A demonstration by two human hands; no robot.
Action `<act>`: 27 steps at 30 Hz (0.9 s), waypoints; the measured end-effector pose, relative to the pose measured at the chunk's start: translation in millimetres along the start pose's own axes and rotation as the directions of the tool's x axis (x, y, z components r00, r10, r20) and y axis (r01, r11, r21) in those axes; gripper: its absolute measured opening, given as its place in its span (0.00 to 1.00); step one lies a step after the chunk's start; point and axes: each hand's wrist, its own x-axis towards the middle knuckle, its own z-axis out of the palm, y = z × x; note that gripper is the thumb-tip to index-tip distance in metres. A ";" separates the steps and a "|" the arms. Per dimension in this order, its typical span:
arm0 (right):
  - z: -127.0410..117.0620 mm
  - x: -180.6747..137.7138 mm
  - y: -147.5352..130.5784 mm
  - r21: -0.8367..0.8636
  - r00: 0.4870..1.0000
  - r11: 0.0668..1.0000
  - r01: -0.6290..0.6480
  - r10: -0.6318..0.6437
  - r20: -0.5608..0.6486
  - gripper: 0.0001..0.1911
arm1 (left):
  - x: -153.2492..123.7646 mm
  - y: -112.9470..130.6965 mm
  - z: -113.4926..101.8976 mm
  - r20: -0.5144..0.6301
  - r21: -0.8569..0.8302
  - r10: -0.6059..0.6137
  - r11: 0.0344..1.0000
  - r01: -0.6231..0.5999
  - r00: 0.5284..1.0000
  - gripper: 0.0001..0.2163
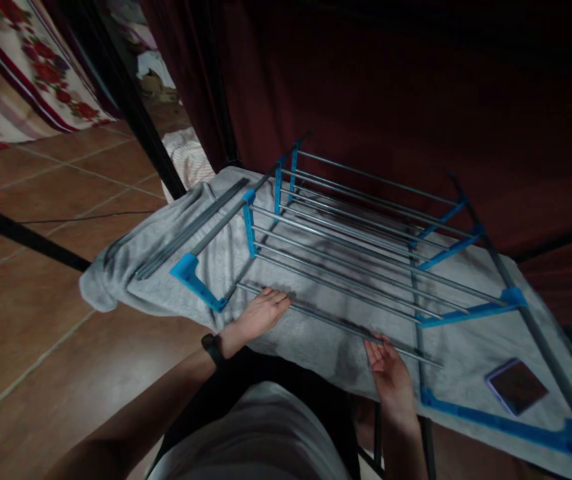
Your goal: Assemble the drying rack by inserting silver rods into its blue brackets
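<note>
A loose grey metal rod (331, 321) lies crosswise between my hands, just above the grey blanket. My left hand (265, 312), palm down, has its fingers closed over the rod near its left end. Toward the other end, my right hand (389, 373) is turned palm up, and its fingertips grip the rod from below. In front of both hands stands a partly assembled rack of grey tubes with blue plastic brackets (249, 223), several rods spanning its two sides. The nearest left bracket (199, 283) and nearest right bracket (496, 423) have no rod between them.
Several loose rods (191, 230) lie together on the left of the grey blanket (166, 293). A phone (516, 387) rests near the right side frame. Black bed-frame posts (136, 100) and a dark red curtain (366, 87) bound the surface. Tiled floor (31, 320) shows at left.
</note>
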 end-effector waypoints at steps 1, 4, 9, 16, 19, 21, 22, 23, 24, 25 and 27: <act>5.3 -3.4 3.2 -0.001 1.000 1.000 -0.004 0.004 0.006 0.08 | -0.2 0.1 0.1 -0.005 0.001 -0.004 1.000 0.004 1.000 0.13; 17.8 -11.2 7.7 0.001 1.000 1.000 -0.011 0.011 0.027 0.10 | 0.0 0.5 -0.2 -0.022 0.001 -0.015 1.000 0.015 1.000 0.12; 26.0 -17.2 1.0 0.028 0.999 0.999 -0.032 0.031 0.026 0.11 | 0.5 3.2 -1.8 -0.055 -0.020 -0.004 1.000 0.003 0.998 0.12; 40.9 -18.3 -3.8 0.049 0.998 0.999 0.013 -0.017 0.067 0.08 | 5.7 10.8 -4.6 -0.124 -0.055 -0.017 0.998 0.010 0.992 0.15; 57.8 -23.0 4.4 0.012 0.994 1.000 0.009 -0.010 0.108 0.07 | 5.1 12.1 -3.6 -0.153 -0.071 -0.030 0.997 0.019 0.988 0.13; 71.4 -29.7 9.7 0.000 0.991 1.000 0.010 -0.009 0.131 0.07 | 3.4 11.3 -1.5 -0.173 -0.087 -0.038 0.996 0.023 0.984 0.12; 78.3 -34.2 11.2 -0.001 0.990 1.000 0.019 -0.018 0.141 0.08 | 2.6 10.4 -0.4 -0.184 -0.097 -0.042 0.995 0.024 0.982 0.11; 85.2 -39.4 11.5 0.003 0.988 0.999 0.035 -0.035 0.152 0.09 | 2.1 9.4 0.4 -0.196 -0.107 -0.046 0.994 0.025 0.980 0.10; 92.0 -45.1 10.4 0.009 0.985 0.998 0.059 -0.060 0.162 0.10 | 2.0 8.5 0.7 -0.208 -0.117 -0.052 0.993 0.028 0.977 0.10; 98.7 -51.4 7.9 0.014 0.980 0.996 0.091 -0.092 0.176 0.11 | 2.5 7.8 0.4 -0.221 -0.128 -0.058 0.991 0.030 0.974 0.10; 112.4 -65.0 -1.6 0.008 0.962 0.985 0.172 -0.170 0.216 0.13 | 5.1 7.9 -2.4 -0.245 -0.150 -0.070 0.988 0.033 0.967 0.11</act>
